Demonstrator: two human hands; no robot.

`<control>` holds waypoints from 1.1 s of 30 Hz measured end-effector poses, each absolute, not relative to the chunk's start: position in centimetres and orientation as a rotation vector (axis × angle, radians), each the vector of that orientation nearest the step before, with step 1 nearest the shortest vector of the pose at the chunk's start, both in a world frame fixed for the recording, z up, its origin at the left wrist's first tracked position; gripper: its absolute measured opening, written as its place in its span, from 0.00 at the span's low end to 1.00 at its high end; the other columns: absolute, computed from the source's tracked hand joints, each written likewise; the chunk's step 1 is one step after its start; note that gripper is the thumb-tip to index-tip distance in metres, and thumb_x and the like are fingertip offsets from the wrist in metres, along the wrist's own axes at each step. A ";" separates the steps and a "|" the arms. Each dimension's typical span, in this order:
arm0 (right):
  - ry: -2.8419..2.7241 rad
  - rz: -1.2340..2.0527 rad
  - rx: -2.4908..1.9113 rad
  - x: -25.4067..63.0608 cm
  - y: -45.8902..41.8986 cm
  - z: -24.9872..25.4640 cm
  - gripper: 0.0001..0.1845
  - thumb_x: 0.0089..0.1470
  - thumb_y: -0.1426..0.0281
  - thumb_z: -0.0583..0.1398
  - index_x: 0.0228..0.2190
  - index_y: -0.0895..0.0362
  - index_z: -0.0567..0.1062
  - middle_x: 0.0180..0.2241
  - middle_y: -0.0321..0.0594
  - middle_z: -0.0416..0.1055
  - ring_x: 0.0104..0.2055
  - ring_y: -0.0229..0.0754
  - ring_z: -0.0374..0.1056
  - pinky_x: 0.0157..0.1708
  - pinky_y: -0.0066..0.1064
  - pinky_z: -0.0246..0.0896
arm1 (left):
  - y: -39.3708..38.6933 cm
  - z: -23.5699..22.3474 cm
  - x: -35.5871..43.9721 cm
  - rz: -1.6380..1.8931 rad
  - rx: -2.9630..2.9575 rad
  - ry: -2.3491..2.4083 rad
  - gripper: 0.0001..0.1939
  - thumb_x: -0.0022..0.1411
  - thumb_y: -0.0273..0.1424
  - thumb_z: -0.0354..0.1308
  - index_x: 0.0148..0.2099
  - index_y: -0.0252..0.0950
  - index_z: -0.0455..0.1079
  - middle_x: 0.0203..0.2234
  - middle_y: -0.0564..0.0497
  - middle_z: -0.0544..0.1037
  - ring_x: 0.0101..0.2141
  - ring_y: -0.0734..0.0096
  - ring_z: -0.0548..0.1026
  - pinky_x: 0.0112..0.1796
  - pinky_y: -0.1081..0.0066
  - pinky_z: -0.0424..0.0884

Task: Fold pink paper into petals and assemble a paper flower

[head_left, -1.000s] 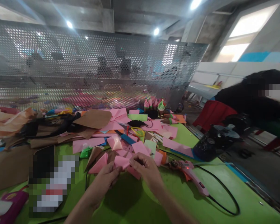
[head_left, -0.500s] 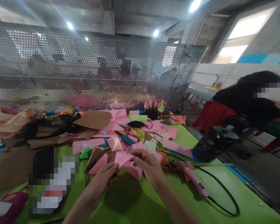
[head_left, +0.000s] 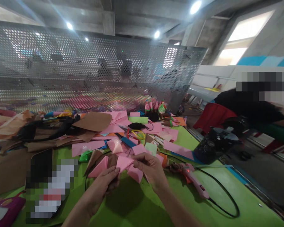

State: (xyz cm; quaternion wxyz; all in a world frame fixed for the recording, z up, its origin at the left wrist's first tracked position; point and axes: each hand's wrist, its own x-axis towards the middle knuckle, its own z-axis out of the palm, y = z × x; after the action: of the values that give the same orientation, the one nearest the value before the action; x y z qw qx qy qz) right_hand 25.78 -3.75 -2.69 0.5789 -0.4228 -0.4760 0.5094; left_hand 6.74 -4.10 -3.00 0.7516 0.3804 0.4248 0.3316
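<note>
The person's left hand (head_left: 110, 179) and right hand (head_left: 148, 167) share a pink paper piece (head_left: 123, 162) above the middle of the green tabletop (head_left: 248, 205), away from its near edge. The left hand's grip is closed on the paper's left side, thumb on top; the right hand's grip pinches its right side between thumb and fingertips. A folded pink sheet (head_left: 99, 167) lies just beside the left hand, and a pink square (head_left: 135, 174) shows beneath the held piece. Toward the right edge of the tabletop lies a pink glue gun (head_left: 197, 183) with a small red light, its black cable (head_left: 235, 197) looping toward the near right. A dark jar (head_left: 210, 146) stands at the right edge. Toward the far edge are a green swirled ornament (head_left: 162, 108) and a brown sheet (head_left: 93, 122), before a perforated metal screen (head_left: 85, 72). A purple device (head_left: 14, 206) sits by the near left corner.
</note>
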 end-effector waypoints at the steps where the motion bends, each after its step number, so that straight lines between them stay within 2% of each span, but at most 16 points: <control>1: -1.111 1.187 -0.996 25.8 -3.8 -2.7 0.13 0.42 0.62 0.71 0.30 0.56 0.82 0.29 0.39 0.75 0.31 0.38 0.67 0.31 0.29 0.62 | -4.1 -3.0 6.7 0.727 0.832 0.924 0.23 0.48 0.49 0.66 0.28 0.36 0.63 0.17 0.61 0.61 0.17 0.85 0.52 0.19 0.80 0.39; 6: -1.239 1.072 -1.049 26.0 -4.0 -2.0 0.13 0.45 0.61 0.70 0.31 0.56 0.82 0.29 0.39 0.75 0.30 0.39 0.66 0.31 0.29 0.62 | -4.1 -2.8 6.5 0.711 0.839 0.881 0.23 0.48 0.48 0.67 0.28 0.36 0.63 0.16 0.62 0.59 0.16 0.85 0.48 0.18 0.80 0.38; 10: -1.510 0.878 -1.020 26.1 -4.5 -0.6 0.13 0.46 0.65 0.70 0.37 0.52 0.81 0.39 0.41 0.75 0.40 0.43 0.68 0.42 0.34 0.64 | -3.9 -2.7 6.3 0.692 0.795 0.848 0.21 0.49 0.47 0.65 0.27 0.36 0.63 0.13 0.64 0.55 0.15 0.85 0.44 0.17 0.79 0.36; 13: -1.568 0.777 -0.974 25.9 -4.6 -0.2 0.07 0.48 0.66 0.70 0.32 0.51 0.82 0.36 0.42 0.75 0.43 0.46 0.70 0.45 0.37 0.65 | -3.9 -2.9 6.2 0.677 0.793 0.802 0.20 0.51 0.46 0.64 0.25 0.36 0.63 0.12 0.64 0.53 0.14 0.85 0.42 0.16 0.78 0.36; 16: -1.515 0.755 -0.994 25.9 -4.5 -0.5 0.04 0.49 0.65 0.69 0.28 0.52 0.81 0.29 0.39 0.75 0.35 0.44 0.70 0.37 0.33 0.66 | -3.9 -3.0 6.2 0.742 0.820 0.905 0.20 0.51 0.47 0.65 0.26 0.35 0.66 0.14 0.60 0.61 0.15 0.85 0.50 0.16 0.80 0.40; 20: -1.347 0.762 -1.072 26.2 -4.1 -1.3 0.07 0.48 0.64 0.68 0.26 0.55 0.80 0.26 0.38 0.74 0.30 0.41 0.67 0.32 0.31 0.62 | -4.0 -2.3 6.2 1.122 0.940 1.082 0.23 0.54 0.53 0.60 0.29 0.37 0.70 0.20 0.56 0.69 0.21 0.79 0.62 0.21 0.79 0.57; 22: -1.250 0.830 -1.098 26.2 -3.9 -1.8 0.10 0.47 0.62 0.69 0.26 0.56 0.80 0.25 0.39 0.74 0.29 0.40 0.66 0.31 0.30 0.60 | -4.2 -1.7 6.4 1.285 1.070 1.072 0.23 0.57 0.54 0.56 0.32 0.38 0.71 0.24 0.54 0.72 0.26 0.74 0.68 0.26 0.77 0.65; 24: -1.179 0.925 -1.089 26.1 -3.8 -2.2 0.12 0.45 0.61 0.70 0.26 0.57 0.80 0.25 0.39 0.73 0.29 0.40 0.65 0.30 0.30 0.59 | -4.4 -1.3 6.7 1.341 1.163 1.008 0.22 0.57 0.54 0.57 0.38 0.40 0.73 0.34 0.51 0.76 0.36 0.66 0.73 0.36 0.73 0.70; 26: -1.134 1.011 -1.072 25.8 -3.9 -2.3 0.13 0.44 0.60 0.70 0.26 0.57 0.80 0.25 0.38 0.73 0.29 0.40 0.65 0.30 0.30 0.59 | -4.4 -1.4 6.9 1.312 1.224 0.958 0.24 0.54 0.51 0.62 0.47 0.41 0.72 0.42 0.48 0.76 0.44 0.59 0.73 0.43 0.67 0.71; 28: -1.112 1.075 -1.067 25.4 -4.1 -2.2 0.14 0.43 0.59 0.70 0.26 0.57 0.79 0.24 0.37 0.72 0.27 0.39 0.64 0.29 0.29 0.58 | -4.2 -1.8 7.1 1.247 1.267 0.940 0.27 0.52 0.47 0.65 0.52 0.41 0.69 0.44 0.47 0.76 0.46 0.56 0.73 0.44 0.65 0.72; 33: -1.167 1.110 -1.084 25.1 -4.5 -1.9 0.14 0.45 0.60 0.69 0.26 0.58 0.79 0.23 0.37 0.70 0.27 0.37 0.62 0.28 0.28 0.54 | -3.6 -2.8 7.0 1.232 1.254 0.935 0.27 0.53 0.38 0.66 0.55 0.42 0.66 0.43 0.48 0.77 0.42 0.61 0.76 0.43 0.65 0.73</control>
State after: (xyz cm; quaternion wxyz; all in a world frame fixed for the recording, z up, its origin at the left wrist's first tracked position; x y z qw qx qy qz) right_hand 25.12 -4.45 -1.86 0.5647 -0.4610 -0.4961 0.4717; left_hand 6.98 -3.61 -2.78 0.5440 0.5283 0.3940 0.5193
